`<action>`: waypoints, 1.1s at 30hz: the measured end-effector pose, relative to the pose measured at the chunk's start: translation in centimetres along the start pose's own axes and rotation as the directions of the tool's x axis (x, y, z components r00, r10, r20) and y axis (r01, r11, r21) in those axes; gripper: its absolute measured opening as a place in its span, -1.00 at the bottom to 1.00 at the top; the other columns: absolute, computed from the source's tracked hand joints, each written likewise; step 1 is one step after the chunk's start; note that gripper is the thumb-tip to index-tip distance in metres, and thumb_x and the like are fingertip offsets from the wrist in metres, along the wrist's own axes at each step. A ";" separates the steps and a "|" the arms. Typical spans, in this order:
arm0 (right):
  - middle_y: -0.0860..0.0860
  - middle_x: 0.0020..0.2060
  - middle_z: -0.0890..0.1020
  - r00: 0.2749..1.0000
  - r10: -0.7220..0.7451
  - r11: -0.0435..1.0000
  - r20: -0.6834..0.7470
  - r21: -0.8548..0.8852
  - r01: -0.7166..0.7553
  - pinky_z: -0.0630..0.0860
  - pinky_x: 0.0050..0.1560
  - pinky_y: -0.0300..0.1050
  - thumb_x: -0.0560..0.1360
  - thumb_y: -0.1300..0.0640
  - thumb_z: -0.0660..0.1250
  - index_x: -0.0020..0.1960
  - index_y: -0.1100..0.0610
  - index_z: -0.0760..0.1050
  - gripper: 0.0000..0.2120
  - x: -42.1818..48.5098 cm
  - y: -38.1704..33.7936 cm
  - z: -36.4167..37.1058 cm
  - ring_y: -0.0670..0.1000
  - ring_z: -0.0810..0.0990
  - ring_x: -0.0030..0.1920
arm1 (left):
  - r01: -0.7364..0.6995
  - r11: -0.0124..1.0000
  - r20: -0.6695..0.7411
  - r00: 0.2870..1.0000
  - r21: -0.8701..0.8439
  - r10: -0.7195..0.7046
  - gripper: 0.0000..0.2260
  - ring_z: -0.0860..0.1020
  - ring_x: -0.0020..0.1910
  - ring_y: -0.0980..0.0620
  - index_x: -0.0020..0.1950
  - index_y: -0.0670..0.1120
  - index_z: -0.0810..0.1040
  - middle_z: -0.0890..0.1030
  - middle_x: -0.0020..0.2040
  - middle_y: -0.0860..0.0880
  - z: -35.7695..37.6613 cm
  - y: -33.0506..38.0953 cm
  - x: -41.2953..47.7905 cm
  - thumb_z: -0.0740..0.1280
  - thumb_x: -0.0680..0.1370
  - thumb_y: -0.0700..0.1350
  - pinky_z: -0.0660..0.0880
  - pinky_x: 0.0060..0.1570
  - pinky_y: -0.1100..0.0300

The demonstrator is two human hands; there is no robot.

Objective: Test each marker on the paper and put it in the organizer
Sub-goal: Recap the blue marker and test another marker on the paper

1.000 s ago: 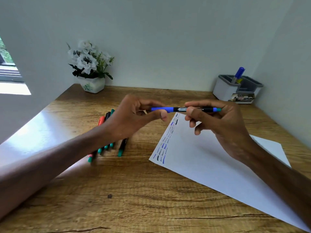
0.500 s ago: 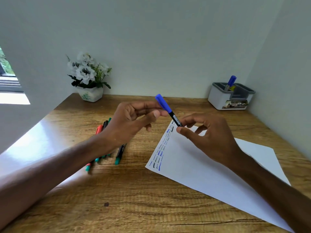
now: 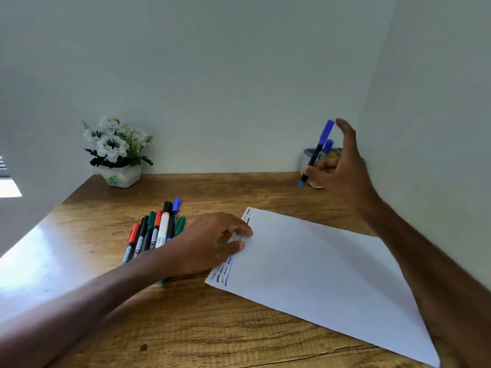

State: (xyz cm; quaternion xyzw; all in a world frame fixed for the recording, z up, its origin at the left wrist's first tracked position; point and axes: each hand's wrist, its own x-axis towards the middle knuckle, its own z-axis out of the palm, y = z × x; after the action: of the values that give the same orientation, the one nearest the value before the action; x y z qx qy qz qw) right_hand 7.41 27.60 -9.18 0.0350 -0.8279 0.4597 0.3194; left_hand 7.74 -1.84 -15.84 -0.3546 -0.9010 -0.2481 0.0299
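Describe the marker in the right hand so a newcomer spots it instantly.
At the wooden desk's far right corner stands the grey organizer. In front of it the right hand pinches a tilted marker, blue cap up. Unlike the blue-capped marker inside the organizer, its black barrel and turquoise tail end show.

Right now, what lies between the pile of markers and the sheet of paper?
The left hand, resting on the marked edge of the paper, right beside the markers; the head view shows it.
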 end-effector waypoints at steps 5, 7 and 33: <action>0.14 -0.16 0.74 0.989 -0.014 0.998 -0.145 -0.067 0.004 0.71 0.02 0.14 0.40 0.24 0.62 0.63 -0.09 0.04 0.04 4.1 0.9 -2.5 0.10 0.75 -0.21 | -0.056 0.996 -0.021 0.998 0.068 0.057 -0.75 0.36 0.15 0.57 0.30 0.22 0.58 0.53 0.37 0.31 0.8 -0.8 1.2 0.35 0.63 0.04 0.30 0.04 0.56; 0.12 -0.15 0.74 0.974 -0.034 0.997 -0.224 -0.075 0.018 0.71 0.00 0.14 0.37 0.25 0.64 0.62 -0.10 0.06 0.05 4.5 2.0 -2.7 0.07 0.75 -0.21 | -0.081 0.992 -0.036 0.996 0.099 0.085 -0.74 0.34 0.22 0.51 0.33 0.23 0.55 0.52 0.37 0.31 1.2 -1.2 1.2 0.31 0.64 0.06 0.24 0.10 0.57; 0.21 0.05 0.72 0.961 -0.055 0.926 -0.272 -0.374 -0.053 0.62 0.14 0.11 0.63 0.12 0.39 0.50 0.16 0.32 -0.50 6.9 7.6 -0.9 0.20 0.71 0.04 | -0.162 0.977 -0.029 0.985 0.141 0.167 -0.69 0.28 0.37 0.45 0.44 0.16 0.49 0.48 0.43 0.27 1.6 -1.5 0.5 0.21 0.69 0.03 0.13 0.28 0.56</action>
State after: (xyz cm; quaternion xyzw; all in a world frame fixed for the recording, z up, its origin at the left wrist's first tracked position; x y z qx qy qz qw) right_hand -0.27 34.30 -10.60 -0.0915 -0.8478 0.2918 0.4333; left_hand 6.54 -1.74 -17.75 -0.4199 -0.8828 -0.1888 0.0932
